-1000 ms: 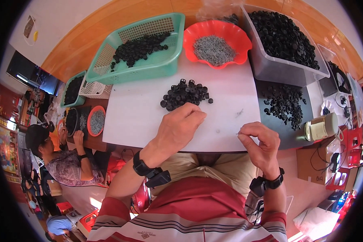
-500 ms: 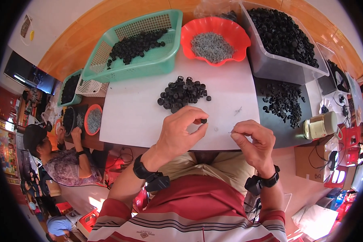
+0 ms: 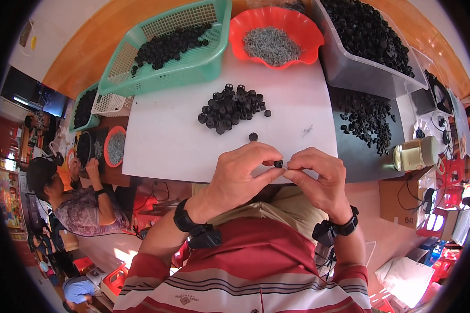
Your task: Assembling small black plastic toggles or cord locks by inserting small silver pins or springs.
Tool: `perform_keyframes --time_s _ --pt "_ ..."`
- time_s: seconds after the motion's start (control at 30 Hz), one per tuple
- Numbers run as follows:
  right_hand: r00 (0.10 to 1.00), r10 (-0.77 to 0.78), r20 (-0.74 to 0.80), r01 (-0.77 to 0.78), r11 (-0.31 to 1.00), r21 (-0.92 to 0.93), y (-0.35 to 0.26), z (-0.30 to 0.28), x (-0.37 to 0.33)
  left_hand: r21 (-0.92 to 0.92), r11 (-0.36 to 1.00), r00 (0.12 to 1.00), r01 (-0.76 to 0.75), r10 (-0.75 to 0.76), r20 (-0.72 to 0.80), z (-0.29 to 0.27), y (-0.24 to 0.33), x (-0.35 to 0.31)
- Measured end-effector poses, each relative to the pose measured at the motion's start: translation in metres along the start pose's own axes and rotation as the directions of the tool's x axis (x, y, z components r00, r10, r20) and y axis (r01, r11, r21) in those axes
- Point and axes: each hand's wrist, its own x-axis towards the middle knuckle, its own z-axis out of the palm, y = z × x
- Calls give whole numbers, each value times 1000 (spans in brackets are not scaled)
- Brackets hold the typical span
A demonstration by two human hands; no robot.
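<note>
The left hand [image 3: 243,175] pinches a small black round part [image 3: 278,164] between thumb and forefinger, fingers drawn narrow around it; the right hand [image 3: 318,177] meets it fingertip to fingertip, thumb and forefinger closed tight just beside the part, and whether something thin sits in that pinch cannot be told; both hands hover over the near edge of a white sheet [image 3: 167,141] that covers the desk [image 3: 363,156]; just beyond the fingertips a single black part [image 3: 253,136] lies alone on the sheet, and farther out from the hands sits a loose heap of black parts [image 3: 231,108]; beyond that heap, far from the left hand, a green mesh basket [image 3: 125,65] holds more black parts, and beside it, straight ahead of the hands, a red scalloped bowl [image 3: 303,28] holds small grey metal pieces; beyond the right hand a clear tub [image 3: 350,73] is piled with black parts, and more of them lie scattered [image 3: 368,117] on the dark desk surface to the outside of that hand; a small jar [image 3: 415,153] stands farther to the right; well off to the left, another person [image 3: 73,203] sits at a lower desk with similar trays.
</note>
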Motion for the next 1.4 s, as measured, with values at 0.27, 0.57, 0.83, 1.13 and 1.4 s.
perform_keyframes --time_s 0.27,0.57,0.83,1.13,1.4 --pt "996 76 51 -75 997 -15 -1 -2 -1 48 999 999 -23 21 35 1 3 -3" --pt "990 128 55 -124 990 -61 -5 -6 -1 141 976 986 -164 162 27 7 4 -1" --pt "983 174 55 -171 984 -51 -5 -7 -4 158 969 982 -189 188 21 11 6 -2" --pt "994 -92 55 105 938 -330 -6 -2 -10 69 996 998 -62 62 4 12 3 -5" --pt "971 -238 -34 205 893 -402 -2 -1 -14 -23 999 999 32 -32 3 19 7 -8"
